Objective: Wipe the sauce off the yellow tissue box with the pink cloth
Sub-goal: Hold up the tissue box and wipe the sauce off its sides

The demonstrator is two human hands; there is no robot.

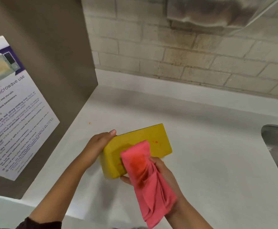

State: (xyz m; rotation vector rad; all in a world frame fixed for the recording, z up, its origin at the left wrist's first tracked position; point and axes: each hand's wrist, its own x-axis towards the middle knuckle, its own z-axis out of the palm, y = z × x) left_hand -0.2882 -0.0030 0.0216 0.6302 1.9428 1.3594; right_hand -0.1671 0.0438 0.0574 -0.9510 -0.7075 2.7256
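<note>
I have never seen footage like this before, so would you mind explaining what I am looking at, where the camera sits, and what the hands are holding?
There is no machine here: a person works with two bare hands, and the single picture comes from a wide-angle camera worn on their head, looking forward and down. The left hand steadies a rectangular yellow tissue box, tilted up off the white countertop. The right hand grips a bunched pink cloth and presses its upper end against the box. The cloth carries an orange sauce stain, and a few orange sauce specks remain on the box. A steel sink shows at the right edge, and a printed microwave-use notice hangs on the left panel.
</note>
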